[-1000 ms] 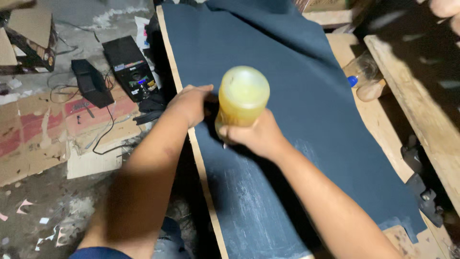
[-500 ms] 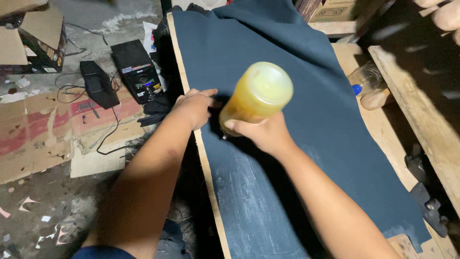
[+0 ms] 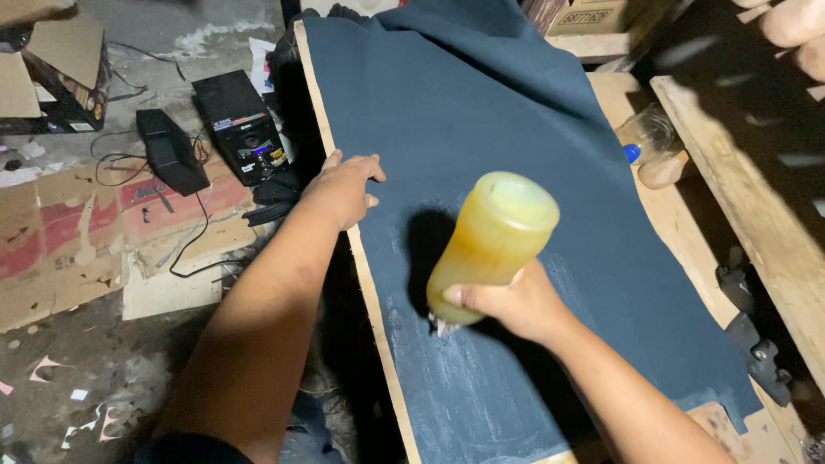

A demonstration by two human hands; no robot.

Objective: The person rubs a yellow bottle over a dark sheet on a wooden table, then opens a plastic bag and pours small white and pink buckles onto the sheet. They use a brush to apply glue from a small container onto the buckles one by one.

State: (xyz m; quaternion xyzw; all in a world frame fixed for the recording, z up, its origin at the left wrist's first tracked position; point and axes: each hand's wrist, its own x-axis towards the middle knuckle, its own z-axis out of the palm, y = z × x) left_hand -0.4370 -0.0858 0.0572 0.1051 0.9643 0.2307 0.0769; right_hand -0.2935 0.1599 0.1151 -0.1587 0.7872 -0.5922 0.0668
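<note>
Glue bottle [image 3: 490,245], yellow and upended, sits gripped in your right hand [image 3: 516,301] with its nozzle on the dark blue fabric [image 3: 516,112]; your left hand [image 3: 344,189] presses flat, holding nothing, at the fabric's edge.

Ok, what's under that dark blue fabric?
A wooden board shows along the edge of the dark blue fabric, near the left hand. The fabric hides the rest of it.
</note>
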